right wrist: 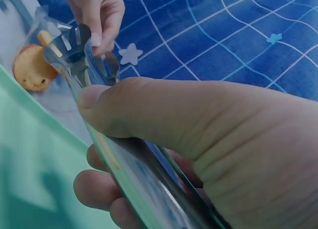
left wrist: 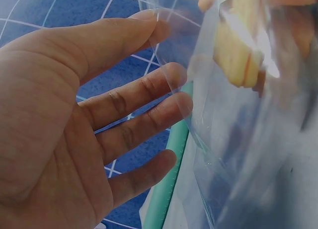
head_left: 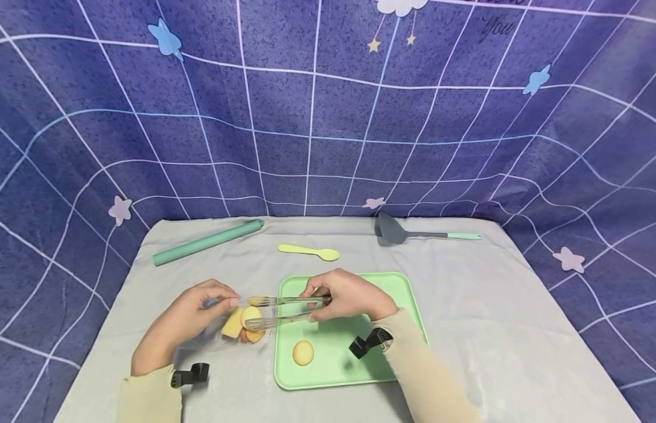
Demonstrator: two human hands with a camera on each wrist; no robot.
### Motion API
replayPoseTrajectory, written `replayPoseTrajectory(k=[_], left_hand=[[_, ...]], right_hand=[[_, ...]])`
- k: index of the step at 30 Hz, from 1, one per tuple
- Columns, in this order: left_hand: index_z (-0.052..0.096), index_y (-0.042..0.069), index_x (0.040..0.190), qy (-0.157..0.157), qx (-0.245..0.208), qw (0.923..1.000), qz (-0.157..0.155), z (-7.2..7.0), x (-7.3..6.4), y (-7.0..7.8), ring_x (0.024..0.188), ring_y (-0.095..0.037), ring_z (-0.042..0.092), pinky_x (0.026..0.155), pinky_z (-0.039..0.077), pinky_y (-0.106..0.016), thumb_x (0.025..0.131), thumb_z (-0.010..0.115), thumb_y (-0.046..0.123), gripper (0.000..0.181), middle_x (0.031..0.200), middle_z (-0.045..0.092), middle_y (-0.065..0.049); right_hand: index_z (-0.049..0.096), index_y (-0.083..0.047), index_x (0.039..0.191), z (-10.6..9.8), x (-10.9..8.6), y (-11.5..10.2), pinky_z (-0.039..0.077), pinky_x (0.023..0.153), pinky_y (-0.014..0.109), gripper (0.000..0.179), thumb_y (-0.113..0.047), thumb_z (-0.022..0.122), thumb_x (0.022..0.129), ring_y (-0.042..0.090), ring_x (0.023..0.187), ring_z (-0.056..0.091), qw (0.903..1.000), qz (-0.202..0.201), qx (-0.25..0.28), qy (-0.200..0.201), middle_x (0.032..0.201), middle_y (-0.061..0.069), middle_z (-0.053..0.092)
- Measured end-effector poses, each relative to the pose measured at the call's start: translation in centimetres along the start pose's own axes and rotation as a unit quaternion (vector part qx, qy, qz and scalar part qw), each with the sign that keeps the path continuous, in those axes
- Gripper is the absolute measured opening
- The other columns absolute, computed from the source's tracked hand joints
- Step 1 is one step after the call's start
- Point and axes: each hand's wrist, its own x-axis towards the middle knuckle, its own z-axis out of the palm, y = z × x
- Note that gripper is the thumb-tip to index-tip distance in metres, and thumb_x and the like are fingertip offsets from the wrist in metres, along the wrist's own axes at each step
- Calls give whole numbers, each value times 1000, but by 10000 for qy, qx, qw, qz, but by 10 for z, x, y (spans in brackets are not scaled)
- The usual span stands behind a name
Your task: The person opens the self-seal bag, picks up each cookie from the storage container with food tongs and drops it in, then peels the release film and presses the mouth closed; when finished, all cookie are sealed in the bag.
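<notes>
Right hand (head_left: 354, 296) clamps metal tongs (head_left: 285, 310) mid-frame; left hand (head_left: 192, 317) pinches the clear plastic bag (head_left: 243, 329) holding yellow biscuits (head_left: 249, 320).

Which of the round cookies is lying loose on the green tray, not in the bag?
The lone cookie near the front of the green tray, in front of the right hand. The other pieces sit inside the clear bag left of the tray.

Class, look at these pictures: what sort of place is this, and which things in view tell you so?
Probably a staged tabletop set for a kitchen-style activity, not a real kitchen. A starry purple backdrop cloth hangs behind a cloth-covered table; utensils lie out: a grey spatula, a yellow spoon and a green tray.
</notes>
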Motion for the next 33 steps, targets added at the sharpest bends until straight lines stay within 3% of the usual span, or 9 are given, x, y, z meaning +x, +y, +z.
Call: replayPoseTrajectory(k=[8, 16, 19, 25, 33], left_hand=[[79, 23, 99, 17, 8, 10000, -57, -1, 2, 4, 100, -14, 63, 88, 53, -46, 97, 73, 20, 8, 103, 67, 13], [80, 20, 97, 126, 82, 9999, 12, -2, 3, 7, 101, -15, 64, 89, 50, -29, 96, 73, 18, 7, 103, 68, 11], [80, 19, 97, 128, 99, 9999, 28, -2, 3, 7, 100, -16, 64, 88, 51, -30, 96, 73, 17, 7, 102, 68, 11], [80, 17, 99, 17, 103, 9999, -101, -1, 3, 8, 100, -15, 64, 88, 53, -45, 97, 73, 20, 8, 103, 67, 11], [80, 16, 99, 21, 126, 9999, 22, 2, 2, 7, 99, -12, 64, 87, 53, -35, 96, 73, 15, 8, 102, 68, 12]], right_hand=[[71, -12, 107, 6, 10, -1, 46, 55, 19, 28, -16, 86, 83, 1, 61, 58, 9999, -93, -18, 96, 80, -17, 70], [72, -10, 109, 11, 11, 1, 50, 58, 19, 30, -17, 87, 83, 2, 62, 60, 9998, -55, 176, 120, 82, -18, 71], [72, -8, 109, 10, 8, 2, 51, 61, 20, 31, -17, 87, 83, 4, 64, 61, 9994, -1, 327, 141, 83, -17, 72], [72, -8, 109, 1, -9, 6, 53, 63, 22, 31, -15, 87, 82, 7, 65, 63, 9985, 80, 496, 236, 83, -14, 73], [72, -16, 107, -13, -49, 5, 40, 53, 19, 29, -19, 87, 82, 2, 57, 46, 9998, 197, 102, 12, 77, -12, 70]])
